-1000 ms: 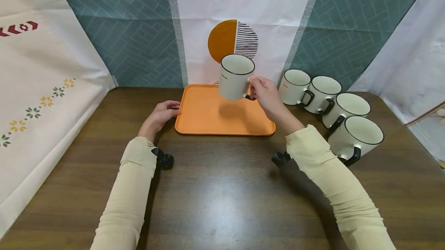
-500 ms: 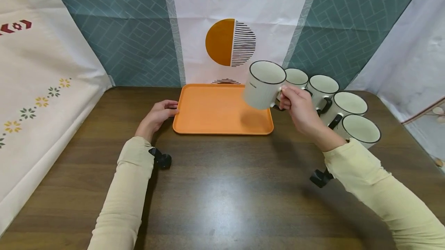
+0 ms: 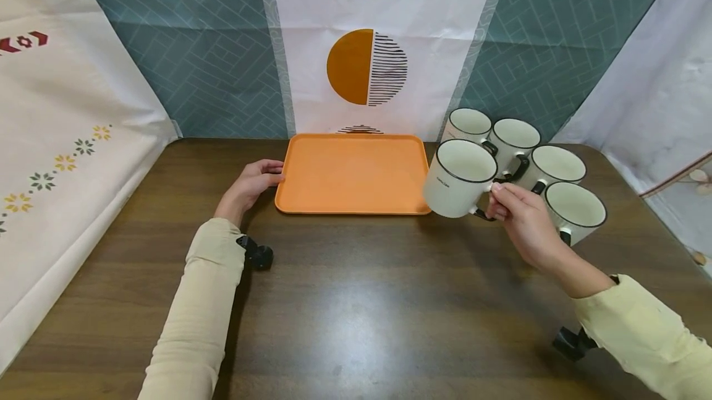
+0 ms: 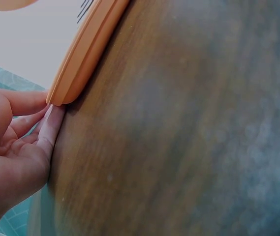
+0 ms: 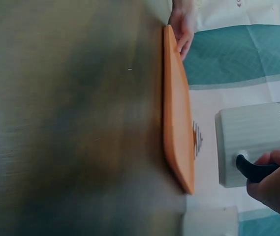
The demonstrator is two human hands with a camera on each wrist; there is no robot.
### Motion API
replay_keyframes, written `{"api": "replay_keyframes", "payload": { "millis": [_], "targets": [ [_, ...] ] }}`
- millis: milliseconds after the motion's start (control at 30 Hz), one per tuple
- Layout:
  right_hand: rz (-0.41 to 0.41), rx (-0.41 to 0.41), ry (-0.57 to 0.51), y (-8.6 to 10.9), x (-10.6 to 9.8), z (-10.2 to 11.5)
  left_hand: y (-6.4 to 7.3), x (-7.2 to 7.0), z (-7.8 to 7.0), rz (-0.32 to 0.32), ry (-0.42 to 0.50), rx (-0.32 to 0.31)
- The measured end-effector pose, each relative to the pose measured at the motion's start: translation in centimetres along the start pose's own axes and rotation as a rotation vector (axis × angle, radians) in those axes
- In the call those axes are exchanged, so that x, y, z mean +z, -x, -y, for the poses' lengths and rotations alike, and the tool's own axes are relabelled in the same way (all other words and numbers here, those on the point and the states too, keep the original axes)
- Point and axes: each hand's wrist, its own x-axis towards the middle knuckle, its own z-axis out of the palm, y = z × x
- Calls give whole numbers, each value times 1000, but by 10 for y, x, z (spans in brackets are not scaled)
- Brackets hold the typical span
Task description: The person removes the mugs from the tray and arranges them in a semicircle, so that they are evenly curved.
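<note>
My right hand (image 3: 525, 224) grips a white mug (image 3: 456, 187) by its black handle. The mug is upright with a dark rim and overlaps the right end of the orange tray (image 3: 356, 174) in the head view. Off the table, the same mug (image 5: 248, 137) shows its side and handle in the right wrist view. At the tray's left edge, my left hand (image 3: 250, 187) pinches the rim. In the left wrist view, fingertips (image 4: 56, 115) of the left hand meet the tray corner (image 4: 76, 83) low over the table.
Several matching white mugs stand in a slanting row at the right, among them the nearest mug (image 3: 575, 208) and the farthest mug (image 3: 470, 122). Behind the tray hangs a patterned cloth (image 3: 300, 35). The brown wooden table (image 3: 345, 282) lies under everything.
My right hand has carried the mug from over the tray to the right, then nearer to me and lower. The left hand stays at the tray's left edge.
</note>
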Motion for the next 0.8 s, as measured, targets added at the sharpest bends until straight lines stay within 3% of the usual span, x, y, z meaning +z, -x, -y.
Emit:
{"api": "replay_keyframes", "payload": {
  "millis": [533,800],
  "targets": [
    [-76,-14,-71,47,-26,-28,-1,-1,-2,0,-6,8],
    [-69,-32,-81,63,-36,-35,0,0,-1,1,-9,10]
  ]
}}
